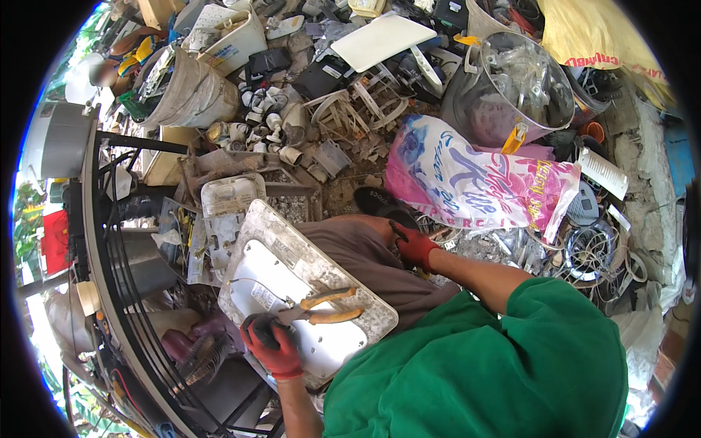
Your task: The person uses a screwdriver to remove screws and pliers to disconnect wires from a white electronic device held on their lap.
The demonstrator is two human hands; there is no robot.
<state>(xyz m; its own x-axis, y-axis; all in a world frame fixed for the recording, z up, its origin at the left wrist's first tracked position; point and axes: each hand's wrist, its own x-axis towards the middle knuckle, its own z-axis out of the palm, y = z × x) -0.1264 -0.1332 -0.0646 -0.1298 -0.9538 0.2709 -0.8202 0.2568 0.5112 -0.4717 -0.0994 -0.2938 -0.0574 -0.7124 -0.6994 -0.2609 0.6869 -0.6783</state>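
Note:
Across my lap lies a dirty, pale rectangular panel [244, 274] with a white inner plate and a thin wire on it. My left hand [274, 349], in a red and dark glove, is closed at the panel's near left side, around the jaw end of pliers [330, 307]. Their orange handles point right, over the white plate. My right hand [416, 247], gloved the same way, rests beside my bent knee with its fingers partly spread. Nothing shows in it, though some fingers are hidden. A pink and white printed sack [467, 179] lies just beyond it.
A clear bucket of scrap plastic [529, 80] stands beyond the sack. Loose bulb-like white parts [266, 120] and a pale bucket [191, 91] sit at the far left. A black metal rack [117, 285] runs along my left. Coiled cables [590, 252] lie to the right.

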